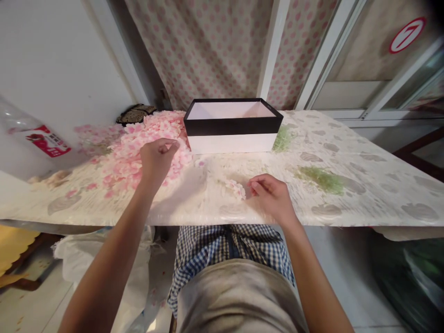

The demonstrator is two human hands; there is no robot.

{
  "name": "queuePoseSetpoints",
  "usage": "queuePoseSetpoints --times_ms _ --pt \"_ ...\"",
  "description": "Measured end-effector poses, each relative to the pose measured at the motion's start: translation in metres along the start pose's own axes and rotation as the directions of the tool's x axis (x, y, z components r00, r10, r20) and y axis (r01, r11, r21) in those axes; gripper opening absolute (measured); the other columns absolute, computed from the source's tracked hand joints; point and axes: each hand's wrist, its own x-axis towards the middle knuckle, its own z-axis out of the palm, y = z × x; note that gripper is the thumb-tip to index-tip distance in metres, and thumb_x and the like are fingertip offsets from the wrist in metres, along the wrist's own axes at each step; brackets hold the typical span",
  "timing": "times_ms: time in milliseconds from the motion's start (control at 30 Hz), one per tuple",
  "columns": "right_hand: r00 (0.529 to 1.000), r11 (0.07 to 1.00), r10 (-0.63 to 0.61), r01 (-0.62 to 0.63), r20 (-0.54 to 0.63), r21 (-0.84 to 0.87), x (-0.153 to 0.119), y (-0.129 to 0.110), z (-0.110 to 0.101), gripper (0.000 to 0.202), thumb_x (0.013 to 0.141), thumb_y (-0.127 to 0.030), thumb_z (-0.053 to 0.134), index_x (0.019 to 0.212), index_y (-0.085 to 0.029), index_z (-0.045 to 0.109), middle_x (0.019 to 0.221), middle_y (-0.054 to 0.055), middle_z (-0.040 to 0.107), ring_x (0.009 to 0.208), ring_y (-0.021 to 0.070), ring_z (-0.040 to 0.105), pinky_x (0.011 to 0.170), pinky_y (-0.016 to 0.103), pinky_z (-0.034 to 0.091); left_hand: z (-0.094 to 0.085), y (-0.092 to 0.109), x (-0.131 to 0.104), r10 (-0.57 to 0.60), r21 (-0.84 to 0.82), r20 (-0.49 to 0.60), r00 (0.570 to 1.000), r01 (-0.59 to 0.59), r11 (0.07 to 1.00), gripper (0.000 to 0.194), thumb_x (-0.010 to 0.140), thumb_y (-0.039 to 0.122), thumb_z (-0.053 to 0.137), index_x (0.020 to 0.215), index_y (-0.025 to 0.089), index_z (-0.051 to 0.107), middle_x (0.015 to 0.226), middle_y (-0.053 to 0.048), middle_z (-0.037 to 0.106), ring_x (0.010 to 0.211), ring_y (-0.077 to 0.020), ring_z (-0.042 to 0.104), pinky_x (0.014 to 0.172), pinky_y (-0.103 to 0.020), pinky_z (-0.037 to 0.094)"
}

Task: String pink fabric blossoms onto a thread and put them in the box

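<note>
My left hand (157, 161) is over the right part of a heap of pink artificial petals (133, 155). Its thumb and fingers are pinched together, and whatever may be between them is too small to make out. Low over the front of the table, my right hand (272, 192) pinches the end of a small sprig of pale pink flowers (236, 188), which points left from the fingertips. A single loose petal (200, 163) lies on the cloth between the hands.
A white box with a black rim (233, 138) stands at the back. Thin green stems (322, 179) lie to the right, and more green stems (285, 138) sit beside the box. A plastic bottle with a red label (46, 141) is at far left. The patterned tablecloth (374, 199) ends near my lap.
</note>
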Motion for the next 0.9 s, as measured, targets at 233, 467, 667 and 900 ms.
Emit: queuePoseSetpoints --times_ms 233,467,667,900 --pt "0.999 0.991 0.032 -0.034 0.011 0.131 0.000 -0.004 0.000 0.014 0.075 -0.031 0.068 0.081 -0.019 0.066 0.065 0.000 0.068 0.052 0.0121 0.060 0.055 0.029 0.052 0.002 0.035 -0.048 -0.074 -0.568 0.272 0.959 0.222 0.792 0.007 0.073 0.025 0.070 0.073 0.018 0.071 0.058 0.001 0.063 0.049 -0.0105 0.057 0.053 -0.024 0.047" --pt "1.000 0.981 0.010 -0.006 -0.020 0.196 0.001 -0.006 0.000 0.017 0.076 -0.030 0.068 0.090 -0.020 0.068 0.076 0.003 0.074 0.062 0.0156 0.068 0.064 0.035 0.058 0.023 0.066 -0.103 -0.051 -0.564 0.437 0.898 0.317 0.763 0.017 0.076 0.031 0.070 0.076 0.014 0.071 0.066 -0.003 0.071 0.060 -0.0154 0.068 0.064 -0.027 0.056" --pt "0.997 0.983 -0.070 0.075 -0.036 0.169 -0.019 -0.022 -0.001 0.003 0.073 -0.020 0.072 0.074 -0.023 0.070 0.080 0.002 0.070 0.078 0.0169 0.067 0.078 0.036 0.054 0.019 0.078 -0.133 -0.068 -0.542 0.466 0.882 0.345 0.766 0.039 0.078 0.029 0.070 0.115 0.019 0.061 0.069 0.002 0.069 0.070 -0.0161 0.071 0.069 -0.026 0.057" --pt "0.980 0.982 -0.187 0.186 0.074 0.013 -0.070 -0.044 0.009 0.012 0.079 -0.013 0.065 0.076 -0.025 0.067 0.096 0.004 0.066 0.095 0.0194 0.064 0.084 0.037 0.051 0.003 0.094 -0.155 0.032 -0.563 0.565 0.825 0.357 0.745 0.010 0.084 0.027 0.065 0.090 0.021 0.066 0.092 -0.004 0.075 0.086 -0.0181 0.071 0.074 -0.026 0.058"
